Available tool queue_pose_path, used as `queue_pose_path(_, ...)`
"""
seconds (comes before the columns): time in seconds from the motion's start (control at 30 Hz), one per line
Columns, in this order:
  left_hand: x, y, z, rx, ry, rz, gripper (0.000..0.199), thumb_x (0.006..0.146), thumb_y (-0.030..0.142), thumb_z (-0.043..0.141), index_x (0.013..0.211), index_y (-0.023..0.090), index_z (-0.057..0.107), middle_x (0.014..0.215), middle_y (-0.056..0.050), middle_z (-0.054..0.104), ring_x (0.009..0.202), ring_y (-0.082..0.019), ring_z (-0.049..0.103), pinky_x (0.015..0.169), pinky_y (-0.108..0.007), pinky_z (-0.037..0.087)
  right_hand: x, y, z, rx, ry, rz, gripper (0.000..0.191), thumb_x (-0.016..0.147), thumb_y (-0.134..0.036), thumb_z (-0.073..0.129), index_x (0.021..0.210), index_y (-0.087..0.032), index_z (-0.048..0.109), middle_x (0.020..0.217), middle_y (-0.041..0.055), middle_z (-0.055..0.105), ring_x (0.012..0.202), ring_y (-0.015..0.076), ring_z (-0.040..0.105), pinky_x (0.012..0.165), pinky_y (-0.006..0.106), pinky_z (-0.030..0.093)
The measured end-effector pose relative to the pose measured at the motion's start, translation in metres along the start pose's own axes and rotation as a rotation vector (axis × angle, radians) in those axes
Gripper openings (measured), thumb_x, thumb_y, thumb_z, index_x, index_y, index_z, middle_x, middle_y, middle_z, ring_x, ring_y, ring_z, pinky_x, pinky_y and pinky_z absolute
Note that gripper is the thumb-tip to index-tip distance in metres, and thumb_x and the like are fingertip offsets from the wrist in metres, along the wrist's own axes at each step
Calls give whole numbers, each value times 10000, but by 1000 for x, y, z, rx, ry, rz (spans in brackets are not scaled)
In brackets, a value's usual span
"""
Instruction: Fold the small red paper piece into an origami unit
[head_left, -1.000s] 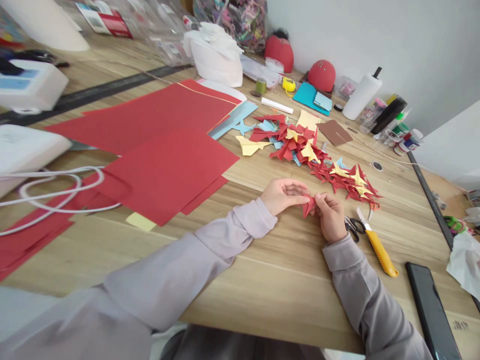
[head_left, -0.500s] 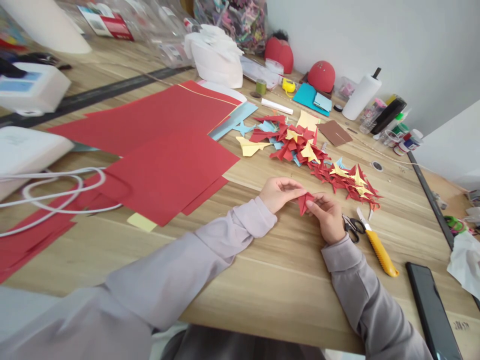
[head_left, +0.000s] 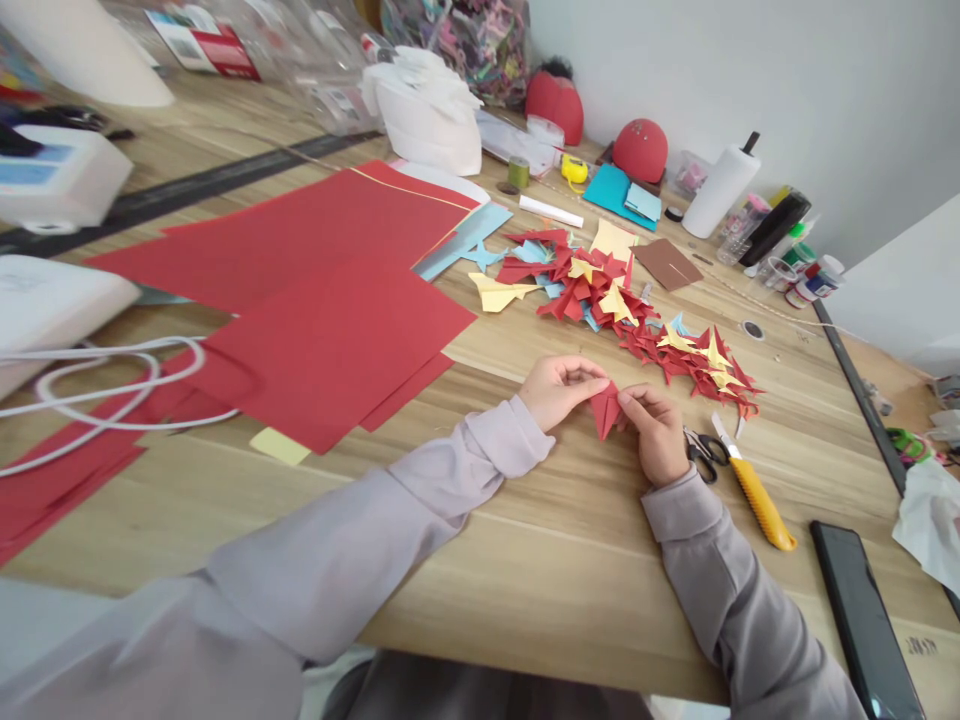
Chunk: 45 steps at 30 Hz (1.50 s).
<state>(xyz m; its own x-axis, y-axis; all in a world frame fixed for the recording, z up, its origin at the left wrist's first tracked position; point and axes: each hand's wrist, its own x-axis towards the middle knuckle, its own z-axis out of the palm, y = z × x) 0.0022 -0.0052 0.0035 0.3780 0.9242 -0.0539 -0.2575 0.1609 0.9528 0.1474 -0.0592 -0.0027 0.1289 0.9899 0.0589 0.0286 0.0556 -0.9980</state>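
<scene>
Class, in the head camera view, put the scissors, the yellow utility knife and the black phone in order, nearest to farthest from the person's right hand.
From the right hand:
1. Scissors, just right of the hand.
2. Yellow utility knife, right of the scissors.
3. Black phone, farther right, near the table's edge.

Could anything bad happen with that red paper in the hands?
Yes, maybe. The yellow utility knife lies near the right hand, and its metal end looks uncovered, so a slip could hurt. The scissors sit between them. The folded red paper, pinched by the right hand and the left hand, might crumple if squeezed hard. Reaching forward could also knock the pile of folded paper pieces.
</scene>
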Motion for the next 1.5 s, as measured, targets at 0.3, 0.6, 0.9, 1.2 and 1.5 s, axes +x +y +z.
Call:
queue_pose_path(0.3,-3,0,-1,38,-128,54,342,655,330,678,929,131,632,596,22,571,489,-87,534,468,-212,450,3,6,-2,78,75,15,173,716,-356,661,695,-192,612,559,-41,548,474,83,458,456,215,360)
queue_pose_path(0.6,-5,-3,0,141,-189,44,319,681,307,645,946,129,641,832,-55,628,663,-122,544,533,-226,459,4,7,-2,109,150,-20,171,729,-354,657,733,-188,613,574,-38,550,487,85,472,481,222,390)
queue_pose_path(0.9,-3,-4,1,93,-209,35,289,696,419,619,751,142,563,699,-2,557,645,-110,538,516,-207,454,4,7,0,54,112,-8,213,728,-394,651,750,-185,613,578,-27,568,479,97,490,467,236,413)
queue_pose_path(1.2,-3,-4,0,168,-187,30,219,637,302,657,632,152,499,580,40,502,527,-85,494,532,-224,439,3,8,-1,78,130,-18,182,728,-361,657,732,-187,605,623,-30,562,534,86,490,500,215,410)
queue_pose_path(1.5,-6,-2,1,285,-178,187,62,628,185,615,658,135,594,694,-14,572,658,-112,543,566,-213,428,3,2,2,92,98,-26,175,667,-294,717,733,-191,591,670,-23,603,613,93,550,597,227,458)
